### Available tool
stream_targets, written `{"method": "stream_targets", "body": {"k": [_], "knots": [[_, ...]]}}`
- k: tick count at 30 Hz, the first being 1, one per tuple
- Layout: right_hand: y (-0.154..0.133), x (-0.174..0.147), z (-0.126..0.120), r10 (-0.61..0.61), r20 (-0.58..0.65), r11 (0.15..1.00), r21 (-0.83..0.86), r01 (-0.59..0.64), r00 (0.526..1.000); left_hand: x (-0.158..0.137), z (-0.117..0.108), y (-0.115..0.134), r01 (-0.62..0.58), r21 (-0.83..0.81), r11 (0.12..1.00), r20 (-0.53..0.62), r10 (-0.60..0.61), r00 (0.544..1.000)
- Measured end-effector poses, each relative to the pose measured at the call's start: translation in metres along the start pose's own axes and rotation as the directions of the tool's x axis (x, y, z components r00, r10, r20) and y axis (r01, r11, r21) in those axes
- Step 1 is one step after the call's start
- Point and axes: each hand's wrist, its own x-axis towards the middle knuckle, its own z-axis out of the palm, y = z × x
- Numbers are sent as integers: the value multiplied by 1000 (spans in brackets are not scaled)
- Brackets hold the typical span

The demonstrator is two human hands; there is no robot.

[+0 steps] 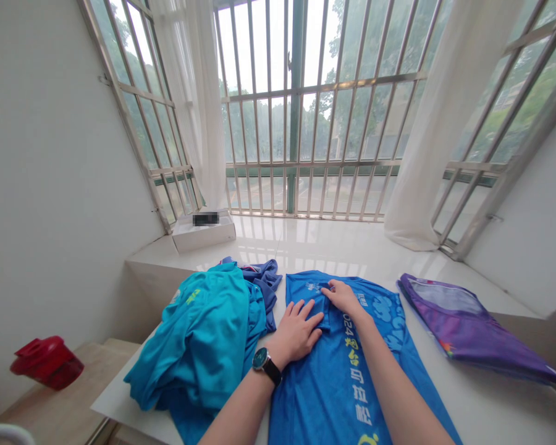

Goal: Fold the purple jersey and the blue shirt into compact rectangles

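A blue T-shirt with white and yellow lettering lies spread over the white tabletop in front of me, its left edge folded inward. My left hand, a watch on its wrist, rests flat on the folded part with fingers spread. Just to the right, my right hand has its thumb and fingers pinched on the shirt's fabric near the upper end. Left of the shirt sits a loose heap of teal clothing, with a dark blue garment crumpled behind it. Over at the right lies a folded purple garment.
Behind the table runs a glossy white windowsill with a white box at its left end. Barred windows and white curtains rise beyond. At lower left, a red cup is on a beige surface.
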Motion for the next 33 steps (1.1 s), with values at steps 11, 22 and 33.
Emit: {"method": "stream_targets", "body": {"k": [11,22,33], "knots": [[-3,-3,-1,-9,-2,999,-47,9,1000,3,-4,2,-42,-64,997,18,43,999],[-51,-13,-29,-108,-106,991,-90,99,988,2,-5,-4,-42,-125,991,-2,43,999],[-67,-57,35,-116,106,969,-208,136,988,1,-20,-36,208,-382,901,-353,-350,868]]}}
